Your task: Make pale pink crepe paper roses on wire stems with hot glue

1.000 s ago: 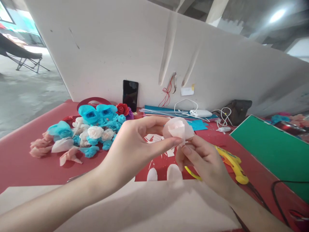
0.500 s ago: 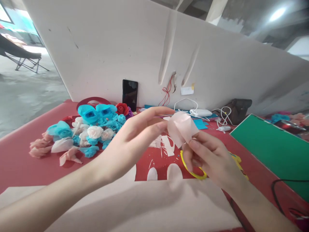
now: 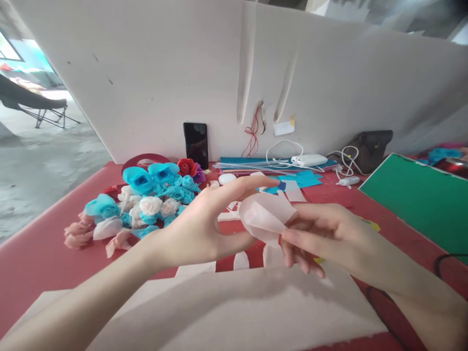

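Note:
A pale pink paper flower point(image 3: 265, 217), made of curled petals, is held up in front of me above the table. My right hand point(image 3: 318, 234) pinches its base between thumb and fingers, with the flower tilted to the left. On the other side, my left hand point(image 3: 215, 219) curves around the flower, thumb below and fingers above, spread apart. The left thumb is close to the lower petal; whether it touches, I cannot tell. Beneath both hands lies a large pale paper sheet point(image 3: 219, 312). Cut petal pieces point(image 3: 241, 261) rest just beyond its edge. Yellow scissors point(image 3: 319, 260) are mostly hidden behind my right hand.
Blue, white and pink paper flowers point(image 3: 149, 205) are heaped at left on the red table point(image 3: 47, 253). A phone point(image 3: 196, 144) leans on the white partition point(image 3: 153, 73). A white charger with cables point(image 3: 309, 160), a dark pouch point(image 3: 373, 148) and a green board point(image 3: 420, 200) stand right.
The paper flower has been lowered slightly and turned to the left in my right hand. My left thumb has dropped below it, widening the gap to the fingers. The view has shifted slightly.

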